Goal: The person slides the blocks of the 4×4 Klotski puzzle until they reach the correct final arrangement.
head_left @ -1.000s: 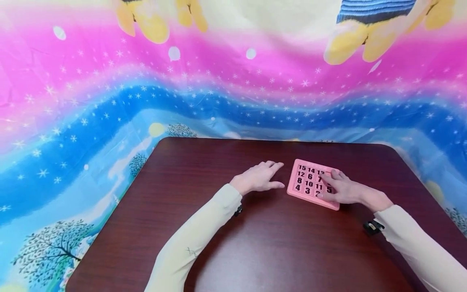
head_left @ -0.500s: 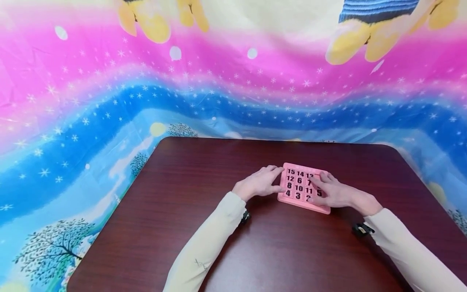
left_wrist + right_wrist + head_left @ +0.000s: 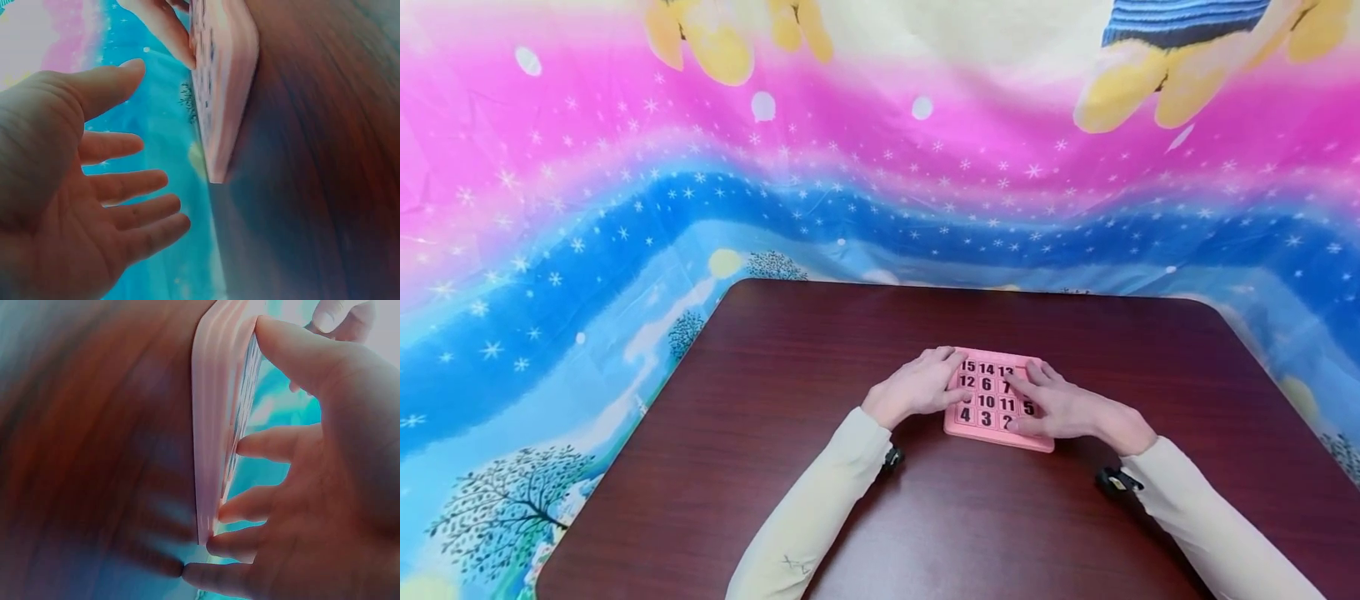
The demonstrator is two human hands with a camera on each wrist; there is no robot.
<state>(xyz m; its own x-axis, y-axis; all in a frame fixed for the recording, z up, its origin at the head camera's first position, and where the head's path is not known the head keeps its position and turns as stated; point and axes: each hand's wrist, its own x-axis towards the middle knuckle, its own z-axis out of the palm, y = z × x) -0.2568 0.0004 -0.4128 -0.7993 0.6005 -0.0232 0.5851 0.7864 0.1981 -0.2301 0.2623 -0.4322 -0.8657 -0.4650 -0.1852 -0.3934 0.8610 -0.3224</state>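
Observation:
A pink number slide puzzle (image 3: 986, 410) lies flat on the dark wooden table (image 3: 820, 333), its black-numbered tiles facing up. My left hand (image 3: 919, 386) is over its left edge with fingers outstretched. In the left wrist view a gap shows between that hand (image 3: 94, 181) and the puzzle's side (image 3: 234, 75). My right hand (image 3: 1066, 407) rests its spread fingers on the right part of the puzzle and hides some of the tiles. Seen from the right wrist, the thumb and fingertips of this hand (image 3: 300, 469) touch the top face and far edge of the puzzle (image 3: 212, 425).
A patterned cloth (image 3: 880, 183) in pink and blue hangs behind the table and down its left and right sides. Cream sleeves (image 3: 820, 500) cover both forearms, and a black wrist device (image 3: 1117, 481) sits beneath the right cuff.
The slide puzzle has slid left and slightly nearer under my right hand, turning a little. My left hand, at first apart from it, now overlaps its left edge.

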